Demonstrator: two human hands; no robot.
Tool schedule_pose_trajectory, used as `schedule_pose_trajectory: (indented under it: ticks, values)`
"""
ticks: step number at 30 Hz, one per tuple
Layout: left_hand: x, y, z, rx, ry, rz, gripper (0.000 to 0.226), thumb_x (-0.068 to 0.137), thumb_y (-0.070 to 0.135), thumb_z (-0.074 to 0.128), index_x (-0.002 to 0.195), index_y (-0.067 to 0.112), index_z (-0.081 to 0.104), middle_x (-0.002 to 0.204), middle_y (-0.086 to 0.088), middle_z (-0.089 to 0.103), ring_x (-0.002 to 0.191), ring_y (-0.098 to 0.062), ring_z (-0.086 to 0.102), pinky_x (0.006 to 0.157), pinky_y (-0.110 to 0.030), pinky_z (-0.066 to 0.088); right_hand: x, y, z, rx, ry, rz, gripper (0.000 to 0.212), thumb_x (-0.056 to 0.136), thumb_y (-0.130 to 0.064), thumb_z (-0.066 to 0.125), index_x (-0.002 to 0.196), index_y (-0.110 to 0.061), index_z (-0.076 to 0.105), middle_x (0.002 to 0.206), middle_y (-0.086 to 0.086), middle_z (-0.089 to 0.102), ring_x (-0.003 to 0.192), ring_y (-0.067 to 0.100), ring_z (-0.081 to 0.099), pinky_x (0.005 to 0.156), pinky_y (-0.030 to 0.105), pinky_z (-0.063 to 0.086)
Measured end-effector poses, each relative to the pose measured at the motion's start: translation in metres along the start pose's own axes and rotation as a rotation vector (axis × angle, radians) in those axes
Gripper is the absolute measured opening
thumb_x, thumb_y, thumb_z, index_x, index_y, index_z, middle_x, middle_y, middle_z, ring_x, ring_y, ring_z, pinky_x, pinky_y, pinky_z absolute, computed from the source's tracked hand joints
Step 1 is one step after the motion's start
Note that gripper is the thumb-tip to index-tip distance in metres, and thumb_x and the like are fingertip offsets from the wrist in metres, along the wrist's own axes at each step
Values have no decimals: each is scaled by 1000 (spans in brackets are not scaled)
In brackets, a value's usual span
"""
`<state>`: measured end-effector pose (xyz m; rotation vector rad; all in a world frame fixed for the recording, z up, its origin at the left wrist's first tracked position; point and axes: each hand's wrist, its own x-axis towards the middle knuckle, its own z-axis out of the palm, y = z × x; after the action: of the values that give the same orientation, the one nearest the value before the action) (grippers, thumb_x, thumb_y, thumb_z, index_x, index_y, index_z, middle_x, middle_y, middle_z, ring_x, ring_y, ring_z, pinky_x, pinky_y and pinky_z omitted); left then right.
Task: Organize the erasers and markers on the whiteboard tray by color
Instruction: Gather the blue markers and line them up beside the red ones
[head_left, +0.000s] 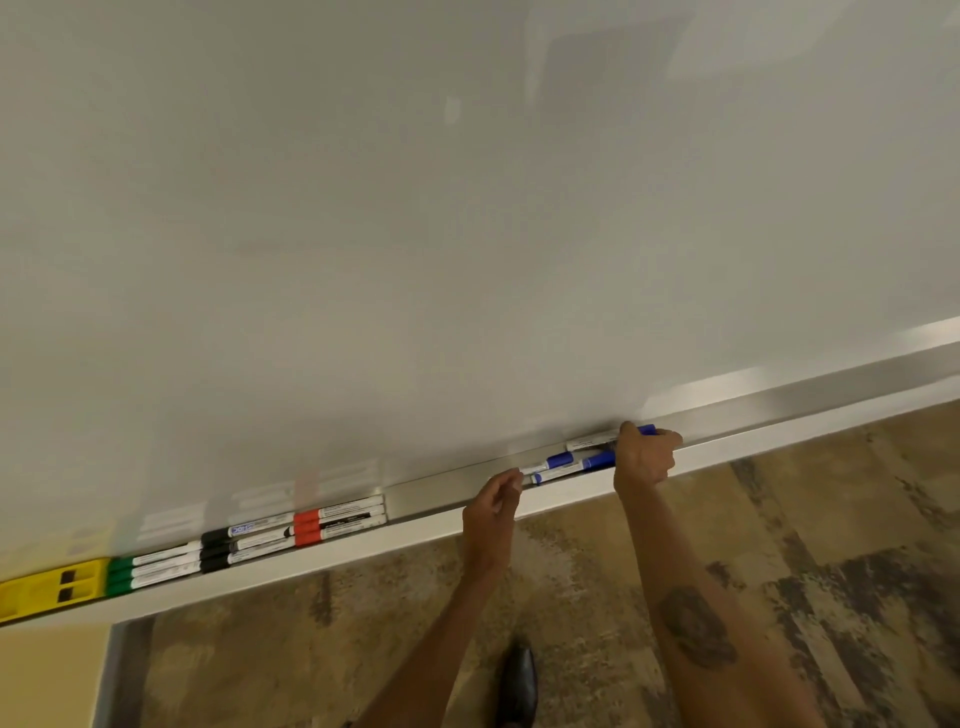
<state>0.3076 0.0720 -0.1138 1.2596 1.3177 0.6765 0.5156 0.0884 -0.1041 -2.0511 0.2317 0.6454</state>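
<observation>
White tray (363, 545) crossing the frame from lower left to mid right, under the whiteboard (467, 208): yellow eraser (52, 590) at far lower left, then green markers (153, 569), black markers (244, 543) and red markers (337, 517) in touching groups running rightward. Right of centre, blue markers (571, 465) lie loosely in the tray between both hands; right hand (644, 454) has its grip closed around one blue marker (647, 429) at the back of the tray, left hand (493, 506) rests on the tray's front edge, grip narrow, fingertips at a marker's white end. Below: brown mottled floor (805, 519), black shoe (519, 686).
</observation>
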Motion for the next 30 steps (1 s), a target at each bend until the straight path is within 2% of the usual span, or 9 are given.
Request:
schedule_pose_trajectory:
  ticks: [4,7,9,13,17,19,22,26,30]
  values:
    - [-2,5,0,-7,3,13,31,98,27,56,126,17,65,121,3,70,113,-12,63,102,-39,52,-8,0,-11,167,-12,-197,40,91,-25,64,127,-23,44,100,8,65,82,23,63,76,35,51]
    - [-5,8,-3,40,26,59,33,98,31,55,128,19,63,125,5,68,117,-8,61,104,-35,50,-27,0,-22,259,-25,-360,39,91,-24,65,125,-31,45,89,-8,62,77,9,63,70,20,48]
    - [-6,13,-5,93,32,107,37,98,33,56,132,21,61,130,6,65,120,-6,59,104,-29,49,-46,4,-25,260,-72,-447,38,92,-24,64,122,-36,46,85,-13,62,73,6,63,64,13,45]
    - [-6,22,-8,169,-101,165,51,91,28,65,140,20,52,132,12,60,118,-1,57,100,-18,47,-86,27,-17,109,-314,-587,38,93,-21,65,123,-37,46,86,-7,68,75,7,67,59,13,52]
    - [-5,20,-13,221,-148,164,43,95,21,61,137,25,54,107,22,64,92,13,63,80,-6,50,-113,55,-5,-70,-552,-628,38,93,-25,65,122,-41,47,90,-10,69,80,2,68,64,12,53]
    - [-5,14,-19,244,-95,173,37,96,17,58,132,23,57,105,16,66,85,12,62,81,-9,53,-117,65,0,-141,-634,-637,36,95,-27,63,124,-43,49,92,-15,69,81,-1,68,69,11,53]
    - [-4,0,-28,108,-24,104,32,96,17,58,129,20,58,111,4,70,91,-3,68,87,-27,58,-116,73,5,-199,-695,-665,33,98,-31,58,129,-39,53,98,-16,70,87,-3,67,76,11,53]
    - [-6,-17,-39,-213,134,-80,31,96,10,58,126,17,53,113,-4,72,90,-19,74,84,-37,60,-100,70,11,-504,-415,-898,33,99,-16,55,131,-16,60,123,5,67,112,19,60,98,33,49]
    - [-4,-23,-51,-530,174,-298,35,95,3,56,127,16,54,110,-12,73,97,-31,72,88,-45,56,-92,64,23,-913,-466,-1171,37,95,-8,58,130,-18,62,132,0,62,124,20,52,105,35,38]
